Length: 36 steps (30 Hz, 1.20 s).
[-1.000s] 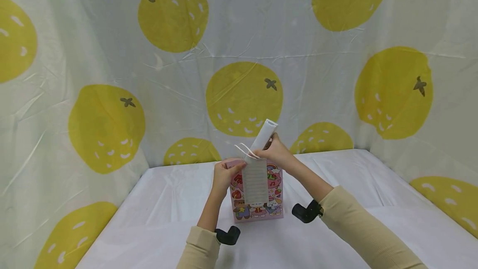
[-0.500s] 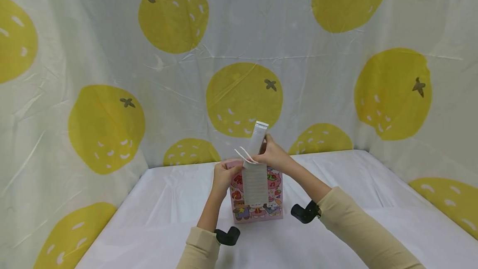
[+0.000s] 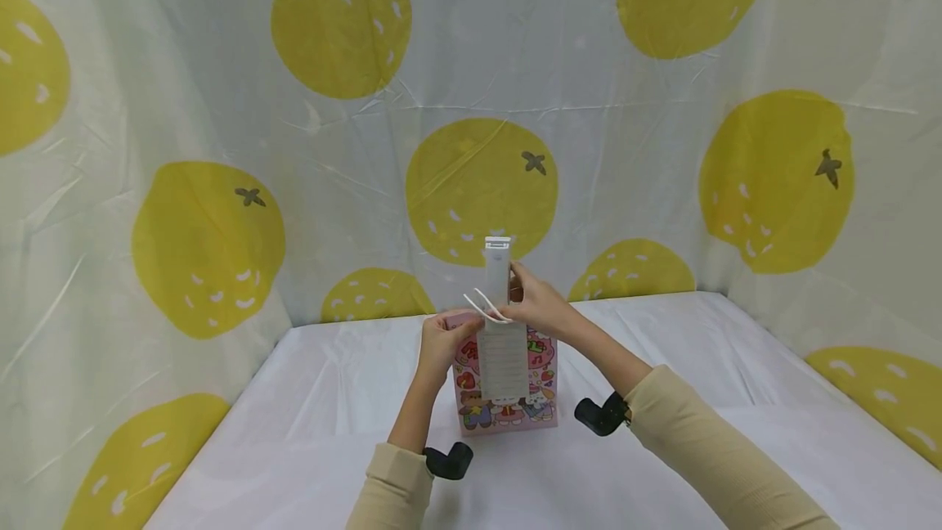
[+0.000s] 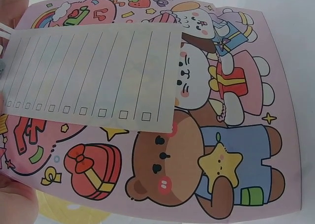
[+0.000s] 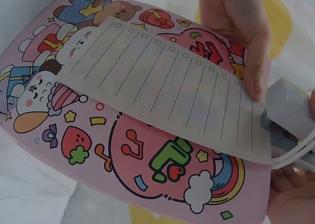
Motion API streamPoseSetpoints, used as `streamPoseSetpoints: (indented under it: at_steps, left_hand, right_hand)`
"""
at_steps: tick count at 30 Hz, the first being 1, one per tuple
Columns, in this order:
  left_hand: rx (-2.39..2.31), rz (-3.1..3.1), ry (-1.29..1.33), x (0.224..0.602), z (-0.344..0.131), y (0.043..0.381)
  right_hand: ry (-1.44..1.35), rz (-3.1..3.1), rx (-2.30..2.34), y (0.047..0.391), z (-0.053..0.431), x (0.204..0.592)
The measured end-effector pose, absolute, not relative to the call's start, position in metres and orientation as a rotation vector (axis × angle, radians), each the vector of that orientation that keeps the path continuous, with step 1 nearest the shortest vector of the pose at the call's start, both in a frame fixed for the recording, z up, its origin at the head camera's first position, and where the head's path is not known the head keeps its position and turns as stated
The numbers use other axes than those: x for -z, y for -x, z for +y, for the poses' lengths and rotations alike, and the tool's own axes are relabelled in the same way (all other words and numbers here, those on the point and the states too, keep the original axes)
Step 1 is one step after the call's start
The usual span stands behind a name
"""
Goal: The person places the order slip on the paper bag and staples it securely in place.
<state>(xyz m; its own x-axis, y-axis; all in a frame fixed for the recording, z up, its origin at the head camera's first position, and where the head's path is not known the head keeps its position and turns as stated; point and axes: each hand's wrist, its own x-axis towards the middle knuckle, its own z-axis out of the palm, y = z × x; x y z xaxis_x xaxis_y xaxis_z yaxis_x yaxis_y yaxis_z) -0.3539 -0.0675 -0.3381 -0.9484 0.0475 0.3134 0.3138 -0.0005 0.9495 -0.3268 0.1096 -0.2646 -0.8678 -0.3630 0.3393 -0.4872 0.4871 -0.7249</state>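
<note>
A pink gift bag (image 3: 540, 411) printed with cartoon animals stands upright on the table, a white cord handle (image 3: 489, 306) at its top. Against its front lies a lined checklist sheet (image 3: 504, 362), its upper end at the bag's rim. My left hand (image 3: 440, 343) pinches sheet and bag together at the top left. In my right hand (image 3: 543, 303) I grip a white stapler (image 3: 498, 270), held nearly upright over the bag's top edge. The right wrist view shows the stapler's end (image 5: 290, 106) at the sheet's top edge; whether it bites the paper is hidden.
White cloth covers the table (image 3: 353, 399). Behind and on both sides hangs a pale curtain (image 3: 471, 47) with large yellow fruit prints. A black camera mount sits on each wrist, the left (image 3: 449, 461) and the right (image 3: 602, 414).
The stapler has swung from leaning right to nearly upright, its far end moving left. My right hand has shifted slightly left with it. My left hand and the bag have stayed about where they were.
</note>
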Motion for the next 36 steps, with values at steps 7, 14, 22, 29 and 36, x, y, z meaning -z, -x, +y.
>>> streamPoseSetpoints:
  at_steps: [7,14,22,29,36]
  left_hand:
    - [2.048,-2.084,0.378,0.338,-0.067,0.353]
    - [2.054,-2.088,0.389,0.337,-0.066,0.351]
    - [2.029,-2.109,0.416,0.337,-0.065,0.350]
    - [1.716,-2.197,0.526,0.329,-0.063,0.347]
    - [1.064,-2.400,0.722,0.311,-0.064,0.336]
  right_hand:
    - [-0.760,-2.581,-1.277,0.328,0.112,0.266]
    - [-0.809,-2.537,-1.279,0.327,0.112,0.271]
    - [-0.831,-2.487,-1.277,0.329,0.113,0.275]
    - [-0.835,-2.493,-1.277,0.327,0.115,0.275]
    - [-0.851,-2.486,-1.287,0.328,0.116,0.274]
